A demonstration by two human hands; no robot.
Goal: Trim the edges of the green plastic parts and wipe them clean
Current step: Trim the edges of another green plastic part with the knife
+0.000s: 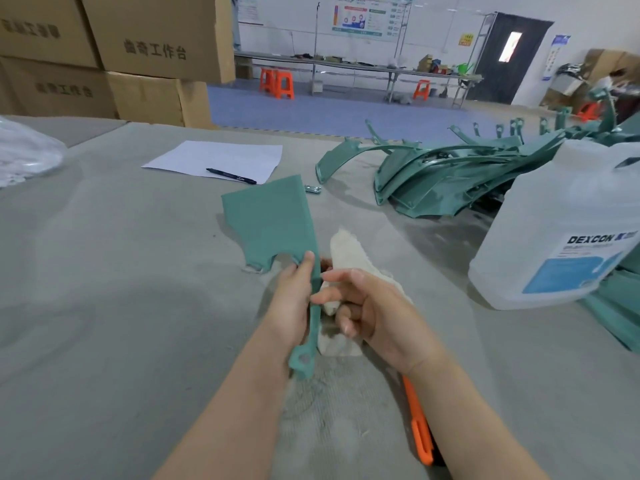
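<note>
The left grip (291, 303) clasps the narrow arm of the green plastic part (270, 216) above the counter (104, 271). The right grip (367, 310) curls round a white cloth (349, 254) against that arm.

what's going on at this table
A person holds a green plastic part by its narrow arm in the left hand. The right hand is against a white cloth beside it; whether it grips the cloth is unclear. An orange cutter lies on the table by the right forearm. More green parts are piled further back.
</note>
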